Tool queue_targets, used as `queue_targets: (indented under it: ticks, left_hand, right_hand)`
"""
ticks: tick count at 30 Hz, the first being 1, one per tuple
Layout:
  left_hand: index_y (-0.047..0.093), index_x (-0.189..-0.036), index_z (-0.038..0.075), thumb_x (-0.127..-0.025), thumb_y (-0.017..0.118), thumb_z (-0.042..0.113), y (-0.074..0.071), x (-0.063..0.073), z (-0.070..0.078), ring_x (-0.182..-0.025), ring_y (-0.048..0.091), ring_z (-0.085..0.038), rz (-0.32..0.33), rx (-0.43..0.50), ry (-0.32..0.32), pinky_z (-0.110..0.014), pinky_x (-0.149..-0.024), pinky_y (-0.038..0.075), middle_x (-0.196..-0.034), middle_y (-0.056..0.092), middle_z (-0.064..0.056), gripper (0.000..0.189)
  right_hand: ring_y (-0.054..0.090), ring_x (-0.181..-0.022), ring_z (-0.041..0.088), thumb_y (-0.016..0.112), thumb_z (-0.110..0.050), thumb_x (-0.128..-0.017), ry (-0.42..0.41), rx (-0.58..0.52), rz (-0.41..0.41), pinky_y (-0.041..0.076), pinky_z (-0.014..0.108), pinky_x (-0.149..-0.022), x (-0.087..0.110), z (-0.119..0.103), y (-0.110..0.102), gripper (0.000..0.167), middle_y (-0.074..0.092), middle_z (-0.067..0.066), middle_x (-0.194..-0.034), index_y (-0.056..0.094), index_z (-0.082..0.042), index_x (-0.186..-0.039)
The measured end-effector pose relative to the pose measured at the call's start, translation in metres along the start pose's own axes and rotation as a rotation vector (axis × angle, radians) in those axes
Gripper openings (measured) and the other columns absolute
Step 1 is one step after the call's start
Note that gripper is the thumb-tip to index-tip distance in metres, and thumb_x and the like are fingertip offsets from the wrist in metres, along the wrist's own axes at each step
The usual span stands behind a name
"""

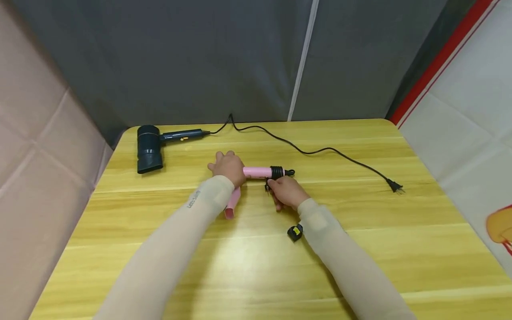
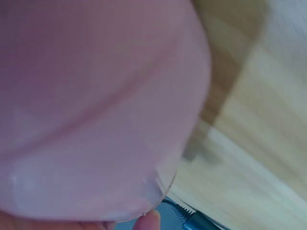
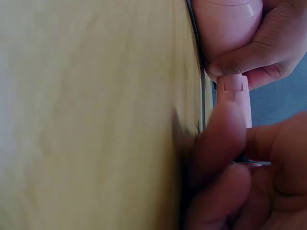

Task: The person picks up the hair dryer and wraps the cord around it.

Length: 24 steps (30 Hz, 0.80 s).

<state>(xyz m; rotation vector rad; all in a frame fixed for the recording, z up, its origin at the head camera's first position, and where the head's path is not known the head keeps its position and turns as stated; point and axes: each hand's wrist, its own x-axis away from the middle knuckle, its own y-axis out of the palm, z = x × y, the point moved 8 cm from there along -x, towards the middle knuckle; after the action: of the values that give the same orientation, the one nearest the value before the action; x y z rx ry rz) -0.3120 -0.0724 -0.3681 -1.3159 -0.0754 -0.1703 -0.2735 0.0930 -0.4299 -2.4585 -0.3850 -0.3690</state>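
Note:
A pink hair dryer (image 1: 257, 172) lies across the middle of the table, its handle pointing right. My left hand (image 1: 229, 166) grips it around the head, and the thumb shows against the pink barrel (image 3: 225, 28) in the right wrist view. Black cord (image 1: 277, 172) is wound in several turns around the handle's end. Just below those turns, my right hand (image 1: 289, 192) pinches a small black plug (image 1: 267, 186) between thumb and fingers. The dryer's pink surface (image 2: 105, 134) fills most of the left wrist view and hides most of the left fingers.
At the back left lies a dark hair dryer (image 1: 149, 149). Its black cord (image 1: 304, 152) runs along the back to a plug (image 1: 394, 185) on the right. A small black block with a yellow mark (image 1: 295, 232) is beside the right wrist. A grey curtain (image 1: 180, 62) stands behind the table.

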Motion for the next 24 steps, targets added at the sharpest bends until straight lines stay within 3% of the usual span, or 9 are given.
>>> queue_targets:
  ticks: [5,11,14,17,20,22,24]
  left_hand:
    - [0.069,-0.087,0.012,-0.087,0.071,0.025,0.000,0.001,0.005,-0.112,0.037,-0.033,-0.030,-0.032,-0.005,-0.054,-0.086,0.037,-0.108,0.052,-0.008,0.013]
    - [0.068,-0.084,0.013,-0.085,0.071,0.023,0.000,0.001,0.003,-0.109,0.038,-0.034,-0.028,-0.059,-0.002,-0.055,-0.086,0.037,-0.108,0.052,-0.009,0.010]
    - [0.071,-0.092,0.013,-0.085,0.072,0.028,0.001,0.000,0.002,-0.110,0.036,-0.035,-0.030,-0.089,0.010,-0.056,-0.087,0.036,-0.111,0.051,-0.011,0.016]
    - [0.067,-0.122,0.014,-0.082,0.076,0.039,0.002,-0.003,0.000,-0.117,0.033,-0.039,-0.017,-0.114,0.016,-0.060,-0.091,0.034,-0.123,0.048,-0.016,0.048]
    - [0.044,-0.150,0.017,-0.076,0.078,0.056,-0.001,-0.005,-0.002,-0.125,0.028,-0.043,0.007,-0.078,0.017,-0.065,-0.096,0.031,-0.137,0.040,-0.022,0.090]
    - [0.030,-0.156,0.018,-0.072,0.076,0.066,-0.003,-0.004,-0.002,-0.130,0.025,-0.044,0.021,-0.023,0.030,-0.066,-0.098,0.028,-0.145,0.034,-0.023,0.107]
    - [0.024,-0.159,0.018,-0.075,0.071,0.071,-0.008,-0.001,-0.001,-0.136,0.021,-0.045,0.035,0.053,0.061,-0.068,-0.103,0.023,-0.153,0.026,-0.023,0.110]
  right_hand:
    - [0.062,-0.048,0.020,0.048,-0.036,-0.103,0.009,0.053,-0.053,0.046,0.028,-0.048,0.010,0.000,-0.004,0.050,0.059,0.007,-0.057,0.061,-0.006,-0.066]
    - [0.061,-0.059,0.022,0.052,-0.035,-0.102,-0.057,0.103,-0.052,0.050,0.033,-0.058,0.027,-0.002,-0.027,0.040,0.063,0.012,-0.072,0.062,-0.001,-0.081]
    - [0.059,-0.065,0.024,0.050,-0.038,-0.103,-0.097,0.128,-0.029,0.047,0.035,-0.062,0.033,-0.004,-0.046,0.041,0.063,0.015,-0.078,0.062,0.000,-0.090]
    - [0.064,-0.075,0.028,0.050,-0.038,-0.103,-0.129,0.114,-0.002,0.052,0.040,-0.072,0.039,-0.007,-0.063,0.040,0.062,0.015,-0.089,0.062,0.000,-0.099]
    - [0.068,-0.089,0.033,0.050,-0.035,-0.103,-0.146,0.068,0.002,0.053,0.048,-0.084,0.043,-0.010,-0.073,0.038,0.061,0.017,-0.102,0.062,0.001,-0.106]
    - [0.068,-0.093,0.035,0.050,-0.035,-0.104,-0.156,0.055,-0.005,0.052,0.049,-0.086,0.044,-0.010,-0.076,0.038,0.061,0.019,-0.108,0.062,0.000,-0.109]
    - [0.067,-0.096,0.035,0.050,-0.036,-0.104,-0.166,0.054,-0.010,0.051,0.047,-0.083,0.045,-0.010,-0.077,0.038,0.061,0.020,-0.110,0.061,0.000,-0.110]
